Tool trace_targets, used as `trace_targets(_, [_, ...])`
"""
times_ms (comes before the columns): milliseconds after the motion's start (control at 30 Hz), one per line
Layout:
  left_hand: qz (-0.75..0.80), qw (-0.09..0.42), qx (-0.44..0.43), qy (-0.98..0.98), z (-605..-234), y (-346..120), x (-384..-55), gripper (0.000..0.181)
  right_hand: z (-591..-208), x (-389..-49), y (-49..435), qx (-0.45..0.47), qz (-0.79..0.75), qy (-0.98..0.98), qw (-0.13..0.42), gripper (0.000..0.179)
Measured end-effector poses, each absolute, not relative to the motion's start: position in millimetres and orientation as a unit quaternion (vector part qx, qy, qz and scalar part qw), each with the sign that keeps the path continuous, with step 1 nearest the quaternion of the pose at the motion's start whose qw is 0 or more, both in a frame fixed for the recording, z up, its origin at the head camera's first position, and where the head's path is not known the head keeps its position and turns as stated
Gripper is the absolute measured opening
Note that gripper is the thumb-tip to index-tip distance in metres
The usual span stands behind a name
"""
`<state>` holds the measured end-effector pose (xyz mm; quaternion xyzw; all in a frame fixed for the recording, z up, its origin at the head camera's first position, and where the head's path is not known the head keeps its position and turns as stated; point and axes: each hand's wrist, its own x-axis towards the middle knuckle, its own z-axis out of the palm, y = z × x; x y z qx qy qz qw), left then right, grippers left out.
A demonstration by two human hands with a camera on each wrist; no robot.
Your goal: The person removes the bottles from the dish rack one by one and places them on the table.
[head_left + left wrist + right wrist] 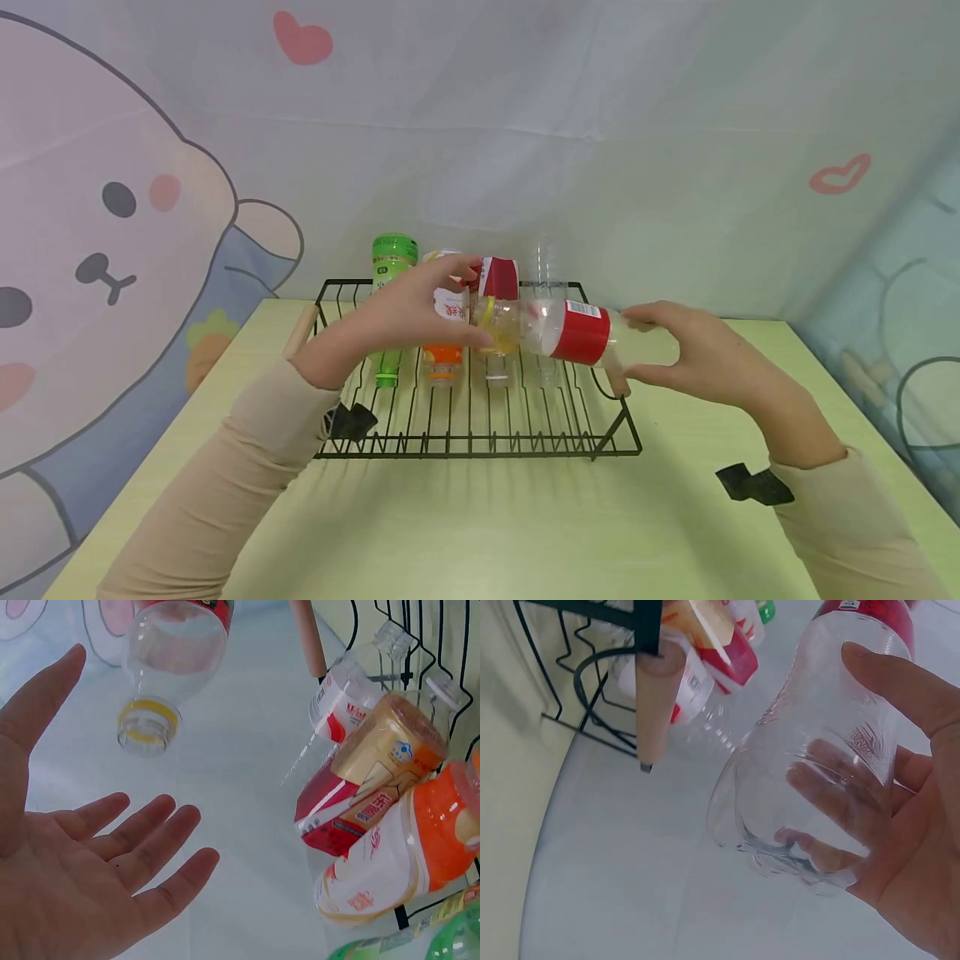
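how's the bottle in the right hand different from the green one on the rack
Look: the held bottle is clear with a red label, while the green bottle is mostly green.
Pose: the held bottle points sideways, neck toward the left hand; the green bottle points its capped end toward the person.
Support: the right hand grips the held bottle; the green bottle rests on the rack.
Both are bottles.

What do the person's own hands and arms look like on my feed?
The left hand and right hand are ungloved. Both arms wear plain beige fabric sleeves, left and right, with wrinkles. A black, angular, flat-looking patch shows beside each cuff, left and right.
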<state>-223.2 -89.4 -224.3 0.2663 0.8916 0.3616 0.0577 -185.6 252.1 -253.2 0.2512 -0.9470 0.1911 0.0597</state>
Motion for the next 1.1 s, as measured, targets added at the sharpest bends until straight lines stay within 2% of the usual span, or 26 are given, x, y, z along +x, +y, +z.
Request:
trace_targets(300, [0.406,0.016,0.230,0.884,-228,-109,-238,0.088,-264,-197,279,0.204,0.252,-0.942,0.087,0.067])
trace_targets(567, [0.439,0.006,0.179,0.880,-242,-124,-254,0.090,-273,-211,299,0.154,0.288,-0.936,0.131,0.075])
trace_targets(833, [0.451,-0.023,0.119,0.884,-255,-134,-266,0.088,-282,-222,308,0.114,0.326,-0.923,0.168,0.073])
trace_targets(1100, [0.488,-0.054,0.063,0.869,-267,-141,-278,0.087,-292,-234,317,0.075,0.383,-0.906,0.165,0.064])
